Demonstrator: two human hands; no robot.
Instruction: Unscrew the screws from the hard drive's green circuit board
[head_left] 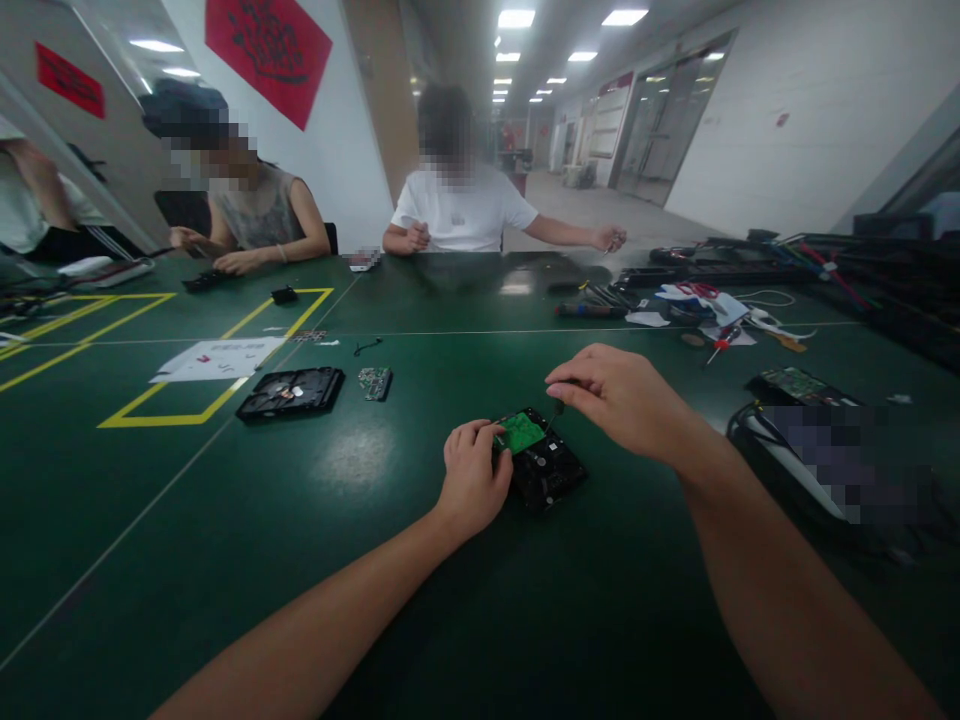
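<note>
A black hard drive with a green circuit board on its upper face lies on the table in front of me. My left hand grips it along the left side, fingers over the board's edge and thumb at the near side. Above the drive's far right corner, my right hand pinches a small dark screwdriver between thumb and fingertips. Its thin shaft points down to the drive beside the board; whether the tip sits in a screw is too small to tell.
Left of the drive lie a small circuit board, a black casing and white paper. A dark-handled tool, cables and a red screwdriver are at the right. Two people sit across the green table.
</note>
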